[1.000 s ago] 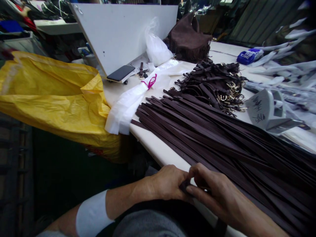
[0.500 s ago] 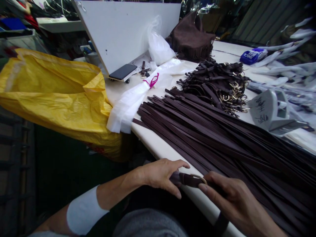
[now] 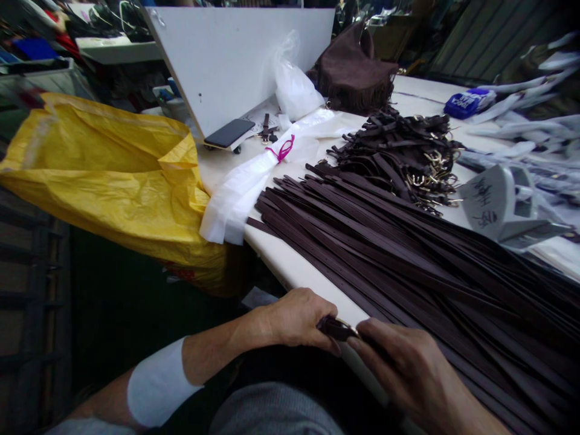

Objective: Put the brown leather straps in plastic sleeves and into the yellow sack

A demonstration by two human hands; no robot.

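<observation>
Dark brown strap point(image 3: 330, 327) with a gold-coloured buckle point(image 3: 351, 328) sits at the lower centre of the frame, stretched between both hands just off the table's near edge. The fingers of the left hand point(image 3: 299, 320) are closed around one end; those of the right hand point(image 3: 403, 356) pinch it beside the buckle. With both hands on it, this piece looks to be partway through its handling. Long straps point(image 3: 385, 248) lie loose across the right of the frame, apparently waiting; behind them, a heap of buckled pieces point(image 3: 385, 160) may be parts for them or another batch, I cannot tell. No count of finished ones can be made.

White and crowded, the table point(image 3: 276, 260) carries a phone point(image 3: 231, 132) and a tied plastic bag point(image 3: 231, 202) at upper centre, and a grey holder point(image 3: 484, 205) at right. An open yellow sack point(image 3: 113, 199) fills the left, above dark green floor point(image 3: 113, 326); the room beyond is dim and cluttered.
</observation>
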